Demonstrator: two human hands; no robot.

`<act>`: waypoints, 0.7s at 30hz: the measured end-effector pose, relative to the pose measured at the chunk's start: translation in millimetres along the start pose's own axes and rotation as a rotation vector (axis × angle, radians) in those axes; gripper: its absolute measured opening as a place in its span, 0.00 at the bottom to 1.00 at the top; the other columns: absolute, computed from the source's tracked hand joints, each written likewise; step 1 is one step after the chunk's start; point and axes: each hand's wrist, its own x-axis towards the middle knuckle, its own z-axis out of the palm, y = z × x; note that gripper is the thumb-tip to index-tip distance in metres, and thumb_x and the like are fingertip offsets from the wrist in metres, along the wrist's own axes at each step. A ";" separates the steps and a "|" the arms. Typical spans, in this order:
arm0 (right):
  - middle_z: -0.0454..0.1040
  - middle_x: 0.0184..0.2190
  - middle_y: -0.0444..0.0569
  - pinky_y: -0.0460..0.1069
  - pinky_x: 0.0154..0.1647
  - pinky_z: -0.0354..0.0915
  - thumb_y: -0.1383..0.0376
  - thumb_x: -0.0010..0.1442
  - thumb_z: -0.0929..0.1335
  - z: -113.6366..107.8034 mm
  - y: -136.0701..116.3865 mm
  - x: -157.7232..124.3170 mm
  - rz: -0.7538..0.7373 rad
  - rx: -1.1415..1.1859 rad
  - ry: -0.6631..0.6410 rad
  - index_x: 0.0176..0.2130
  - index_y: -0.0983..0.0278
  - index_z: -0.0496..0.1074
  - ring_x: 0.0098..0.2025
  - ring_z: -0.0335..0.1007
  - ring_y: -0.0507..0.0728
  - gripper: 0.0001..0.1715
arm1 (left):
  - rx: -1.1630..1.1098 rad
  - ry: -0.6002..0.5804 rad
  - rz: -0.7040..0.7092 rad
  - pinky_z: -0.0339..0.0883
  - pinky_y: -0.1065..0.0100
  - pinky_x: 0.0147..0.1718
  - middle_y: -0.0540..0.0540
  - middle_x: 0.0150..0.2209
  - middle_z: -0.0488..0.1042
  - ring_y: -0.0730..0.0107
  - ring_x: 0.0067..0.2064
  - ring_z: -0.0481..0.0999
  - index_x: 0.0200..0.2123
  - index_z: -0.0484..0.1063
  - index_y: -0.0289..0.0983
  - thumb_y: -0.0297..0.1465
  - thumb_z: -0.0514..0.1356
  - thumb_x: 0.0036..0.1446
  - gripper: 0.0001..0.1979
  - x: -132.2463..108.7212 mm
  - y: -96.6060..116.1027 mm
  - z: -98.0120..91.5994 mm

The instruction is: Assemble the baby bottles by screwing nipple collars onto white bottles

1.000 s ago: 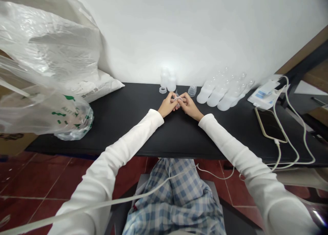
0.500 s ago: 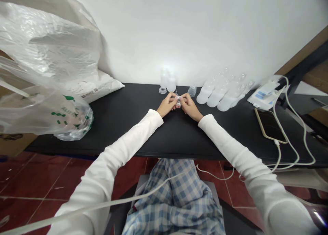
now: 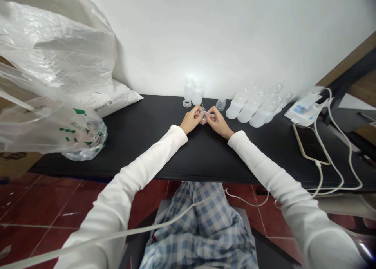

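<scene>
Both hands meet over the black table [image 3: 141,136], holding one small clear round piece [image 3: 204,116] between them. The fingers of my left hand [image 3: 191,120] pinch its left side. On the other side, the fingers and thumb of my right hand [image 3: 217,122] grip it. Just beyond the hands stand frosted bottles [image 3: 197,94], with a clear ring [image 3: 187,103] lying beside them. A clear dome-shaped cap [image 3: 220,104] sits to the right of these. Farther right, several white bottles with clear rounded tops [image 3: 247,112] lie close together.
Large plastic bags [image 3: 85,132] cover the table's left end. On the right are a white-and-blue packet [image 3: 302,108], a phone [image 3: 310,143] and looping white cables [image 3: 340,132]. A white wall [image 3: 205,38] rises behind the table.
The clear round piece looks tilted slightly differently between the fingertips. Both hands are in nearly the same place.
</scene>
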 end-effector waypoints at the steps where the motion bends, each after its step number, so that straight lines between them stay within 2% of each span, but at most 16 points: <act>1: 0.71 0.26 0.40 0.45 0.23 0.66 0.42 0.59 0.70 0.0 -0.9 -0.2 0.002 0.003 -0.001 0.36 0.58 0.55 0.27 0.71 0.50 0.28 | 0.037 0.002 0.018 0.64 0.73 0.31 0.56 0.22 0.71 0.75 0.25 0.72 0.36 0.64 0.39 0.32 0.60 0.63 0.06 0.0 0.4 -0.7; 6: 0.74 0.28 0.42 0.46 0.24 0.67 0.41 0.60 0.69 1.3 -6.0 -1.6 0.009 -0.031 0.026 0.37 0.58 0.56 0.30 0.74 0.52 0.28 | 0.153 0.026 0.071 0.61 0.72 0.29 0.56 0.22 0.70 0.74 0.24 0.70 0.37 0.65 0.40 0.33 0.59 0.63 0.05 0.1 0.5 -1.1; 12: 0.76 0.28 0.41 0.49 0.32 0.71 0.41 0.62 0.68 2.9 -3.9 -1.7 -0.020 -0.105 0.070 0.38 0.58 0.57 0.30 0.75 0.52 0.26 | 0.094 -0.013 0.021 0.64 0.73 0.32 0.57 0.24 0.72 0.75 0.25 0.73 0.39 0.63 0.40 0.32 0.59 0.63 0.06 -0.2 -1.4 1.0; 16: 0.75 0.26 0.40 0.50 0.31 0.70 0.44 0.63 0.67 1.8 -2.9 -2.4 -0.035 -0.187 0.082 0.37 0.58 0.57 0.28 0.75 0.53 0.23 | 0.057 -0.051 0.043 0.64 0.73 0.31 0.57 0.23 0.70 0.76 0.25 0.71 0.39 0.62 0.40 0.30 0.60 0.60 0.07 1.1 -5.3 -0.3; 21: 0.73 0.27 0.41 0.50 0.31 0.71 0.44 0.64 0.67 1.6 -5.4 -3.3 -0.050 -0.188 0.062 0.38 0.58 0.58 0.28 0.75 0.54 0.23 | 0.079 -0.035 0.055 0.61 0.72 0.30 0.58 0.22 0.66 0.76 0.24 0.67 0.38 0.61 0.40 0.29 0.58 0.60 0.06 1.4 -7.9 -0.5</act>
